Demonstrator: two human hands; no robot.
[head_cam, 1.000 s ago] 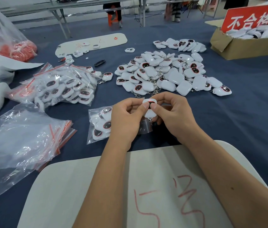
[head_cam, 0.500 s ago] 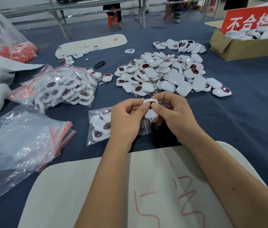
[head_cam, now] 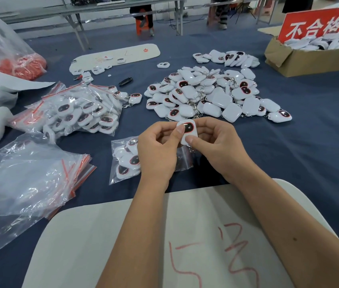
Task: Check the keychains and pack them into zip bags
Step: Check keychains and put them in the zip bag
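Observation:
A white keychain (head_cam: 189,129) with a dark, red-rimmed screen is held up over the table between both hands. My left hand (head_cam: 158,150) pinches its left side, thumb on the screen. My right hand (head_cam: 218,146) pinches its lower right corner. Under my hands lies a small zip bag (head_cam: 126,161) with several keychains inside, partly hidden by my left hand. A big loose pile of keychains (head_cam: 206,94) lies just beyond. A stack of empty zip bags (head_cam: 29,179) with red seals lies to the left.
A heap of filled zip bags (head_cam: 77,111) sits left of the pile. A cardboard box (head_cam: 301,59) with a red sign and more keychains stands at the far right. A white board (head_cam: 185,242) with red writing lies under my forearms. A large plastic sack (head_cam: 0,42) stands far left.
The keychain has tilted so that its dark screen faces up, and my left thumb has slid onto it. Both hands stay in the same place.

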